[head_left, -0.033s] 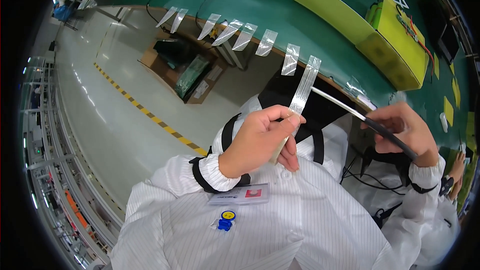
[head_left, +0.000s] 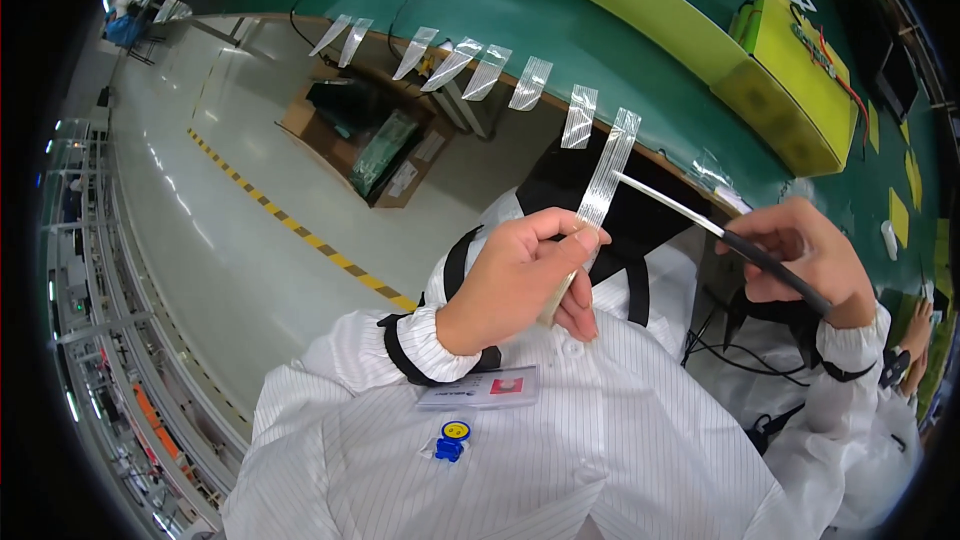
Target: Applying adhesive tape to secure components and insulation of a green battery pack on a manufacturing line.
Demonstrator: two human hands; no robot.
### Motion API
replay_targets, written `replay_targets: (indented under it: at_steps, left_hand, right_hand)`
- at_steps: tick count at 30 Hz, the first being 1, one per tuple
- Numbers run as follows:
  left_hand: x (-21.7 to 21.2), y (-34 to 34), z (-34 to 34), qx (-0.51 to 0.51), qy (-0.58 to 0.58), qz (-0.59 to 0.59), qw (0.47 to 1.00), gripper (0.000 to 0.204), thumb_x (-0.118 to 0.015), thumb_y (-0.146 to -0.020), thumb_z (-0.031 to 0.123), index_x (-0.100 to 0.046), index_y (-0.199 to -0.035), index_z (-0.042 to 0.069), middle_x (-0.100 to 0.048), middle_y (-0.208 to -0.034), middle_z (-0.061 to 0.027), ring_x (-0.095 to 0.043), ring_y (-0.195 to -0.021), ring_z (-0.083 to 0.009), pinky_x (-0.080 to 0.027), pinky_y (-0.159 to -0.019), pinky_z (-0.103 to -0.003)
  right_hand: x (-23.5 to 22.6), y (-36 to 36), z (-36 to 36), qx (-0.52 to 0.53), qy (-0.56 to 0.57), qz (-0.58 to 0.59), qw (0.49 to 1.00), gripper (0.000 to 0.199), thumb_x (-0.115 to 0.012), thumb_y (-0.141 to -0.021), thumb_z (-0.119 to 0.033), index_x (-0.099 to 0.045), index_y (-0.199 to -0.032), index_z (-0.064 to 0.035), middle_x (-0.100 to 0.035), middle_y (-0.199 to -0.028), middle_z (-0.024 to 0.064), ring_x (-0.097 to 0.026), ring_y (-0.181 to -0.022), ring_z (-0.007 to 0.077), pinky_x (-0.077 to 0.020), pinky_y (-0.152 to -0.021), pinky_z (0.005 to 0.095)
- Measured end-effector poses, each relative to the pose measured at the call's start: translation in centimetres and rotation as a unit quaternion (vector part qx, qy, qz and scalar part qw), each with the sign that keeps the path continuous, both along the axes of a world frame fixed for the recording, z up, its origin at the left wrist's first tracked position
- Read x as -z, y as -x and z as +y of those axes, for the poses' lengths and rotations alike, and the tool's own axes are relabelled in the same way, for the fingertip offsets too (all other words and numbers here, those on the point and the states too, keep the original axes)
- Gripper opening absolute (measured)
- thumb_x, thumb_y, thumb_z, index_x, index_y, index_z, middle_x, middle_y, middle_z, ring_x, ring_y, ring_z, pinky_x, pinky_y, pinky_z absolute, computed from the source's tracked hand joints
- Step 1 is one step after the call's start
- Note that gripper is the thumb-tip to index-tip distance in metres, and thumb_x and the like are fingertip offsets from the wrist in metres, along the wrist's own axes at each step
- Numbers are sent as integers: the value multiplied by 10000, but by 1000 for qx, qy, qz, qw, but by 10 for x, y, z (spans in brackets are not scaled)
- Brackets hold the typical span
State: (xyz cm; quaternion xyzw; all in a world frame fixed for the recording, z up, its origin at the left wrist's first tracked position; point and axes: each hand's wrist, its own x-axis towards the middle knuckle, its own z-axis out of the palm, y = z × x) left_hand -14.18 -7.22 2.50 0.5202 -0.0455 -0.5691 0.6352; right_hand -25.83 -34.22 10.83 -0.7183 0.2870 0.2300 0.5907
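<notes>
The left hand pinches the lower end of a clear, lined tape strip between thumb and index finger, with the other fingers curled beneath around a pale, mostly hidden object; from that pinch the strip runs straight toward one o'clock, its far end overlapping the edge of the green table, though whether it sticks there I cannot tell. The right hand has its fingers closed round the black handle of a thin metal-shafted tool, which points to ten o'clock, its tip meeting the strip's right edge about midway between pinch and far end. Shorter tape pieces hang in a row along the table edge, at ten o'clock from the strip
</notes>
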Motion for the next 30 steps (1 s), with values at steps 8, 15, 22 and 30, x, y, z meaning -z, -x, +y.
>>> replay_targets:
  at_steps: [8, 15, 22, 30]
  left_hand:
    - [1, -1, -1, -2, 3, 9, 1000, 259, -508, -1072, 240, -610, -1175, 25, -651, -672, -75, -706, -588, -235, -509, -478, -303]
    - [7, -2, 1, -5, 14, 5, 1000, 271, -522, -1068, 237, -614, -1178, 8, -651, -664, -78, -707, -582, -235, -489, -462, -287]
    - [5, -3, 0, 6, 7, -3, 1000, 286, -533, -1066, 258, -616, -1173, 6, -651, -656, -60, -715, -584, -231, -478, -463, -266]
    - [8, -2, 2, 5, 15, 9, 1000, 277, -537, -1063, 244, -619, -1173, 3, -662, -662, -66, -717, -583, -234, -501, -458, -276]
  right_hand:
    - [15, -26, 4, -63, -34, 16, 997, 408, -746, -642, -50, -690, -1021, 91, -604, -629, 38, -515, -475, 77, -361, -448, 216]
    - [16, -34, 6, -57, -49, 30, 997, 396, -727, -631, -1, -700, -1012, 103, -585, -618, 16, -499, -473, 68, -365, -447, 225]
    - [20, -36, 2, -54, -66, 38, 996, 373, -685, -631, 42, -695, -997, 113, -576, -600, 12, -484, -456, 57, -353, -434, 214]
    - [22, -36, 1, -51, -68, 43, 995, 376, -654, -622, 50, -699, -990, 119, -560, -569, 5, -482, -437, 54, -345, -423, 214]
